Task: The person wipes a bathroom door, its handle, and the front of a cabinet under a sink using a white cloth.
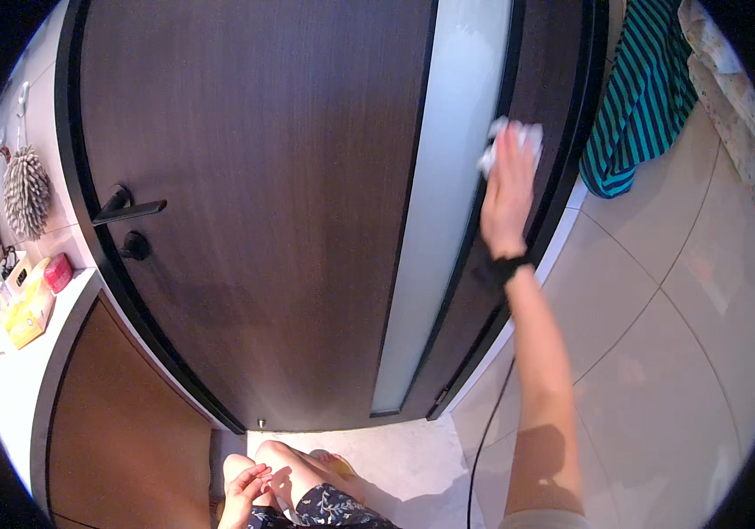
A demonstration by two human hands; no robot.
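My right hand (510, 198) reaches up the right side of a dark wood-grain door (271, 218), a black band around its wrist. Under its fingers is a crumpled white wipe or cloth (533, 140), held flat over the black edging beside a frosted glass strip (447, 172). Hand and wipe are slightly blurred. Low in the view, my left hand (250, 486) is by my bare knees with its fingers loosely bent, and nothing shows in it. A black lever handle (131, 211) sits on the door's left side, above a round black lock (135, 245).
At left, a white counter (14, 390) holds a yellow packet (28, 317) and a red container (58, 272). A grey chenille hand-drying ball (27, 192) hangs above. Striped fabric (642, 99) hangs at right on the tiled wall (642, 344). A black cable (488, 423) runs downward.
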